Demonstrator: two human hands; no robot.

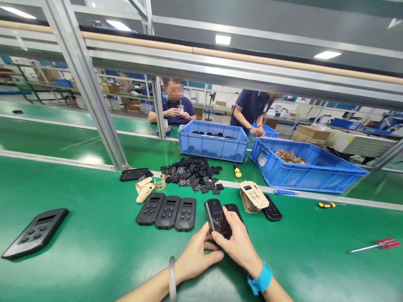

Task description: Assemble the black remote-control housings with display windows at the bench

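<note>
A black handheld device casing [216,216] with a glossy face is gripped in my right hand [237,241], thumb at its lower end and fingers along its right side. My left hand [200,253] is at the casing's lower left, index fingertip against the edge, thumb apart from it and the other fingers loosely bent. Partly hidden behind my right hand lies another black casing [234,208]. Left of the hands, three black casings [168,213] with buttons and a window lie side by side. To the right, a stack of cream adhesive sheets [252,196] partly covers another black casing [273,208].
Small black plates [192,172] are heaped beyond the casings, beside peeled cream backing [145,188]. Blue bins [214,144] stand behind. Screwdrivers [388,243] lie at right, a single casing [37,233] at left. A metal post [91,92] rises from the bench; two people work opposite.
</note>
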